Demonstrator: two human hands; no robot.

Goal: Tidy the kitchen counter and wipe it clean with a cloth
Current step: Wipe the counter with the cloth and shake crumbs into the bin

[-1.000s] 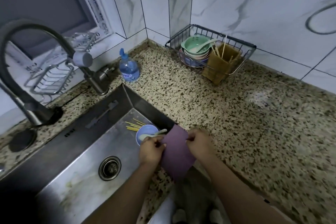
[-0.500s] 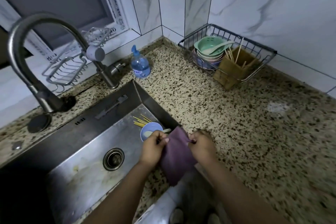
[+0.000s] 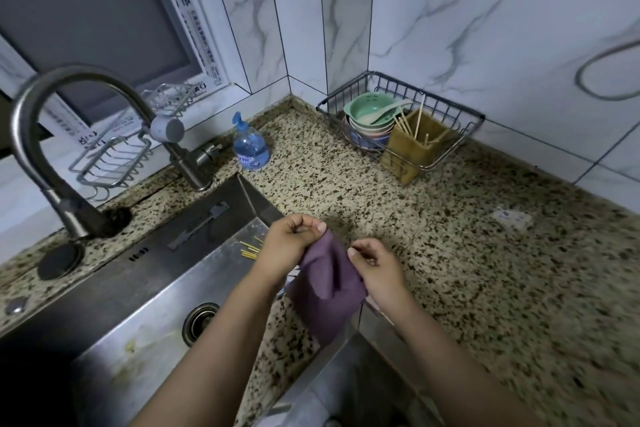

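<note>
A purple cloth [image 3: 327,284] hangs between my hands over the front corner of the speckled granite counter [image 3: 467,253], beside the sink. My left hand [image 3: 291,241] pinches its upper left edge. My right hand [image 3: 375,265] grips its right side. The cloth sags in loose folds between the two hands, and its lower end droops past the counter's front edge. My left forearm covers the blue bowl that lay in the sink.
A steel sink [image 3: 145,305] with yellow chopsticks [image 3: 250,250] and a tall faucet [image 3: 69,149] lies left. A blue soap bottle [image 3: 250,146] stands behind it. A wire basket [image 3: 401,121] of bowls and a chopstick holder sits in the back corner. A pale smear [image 3: 512,217] marks the counter right.
Both hands have lifted the cloth slightly toward the counter, and it has gone from flat to bunched. The camera view has tilted up and shifted.
</note>
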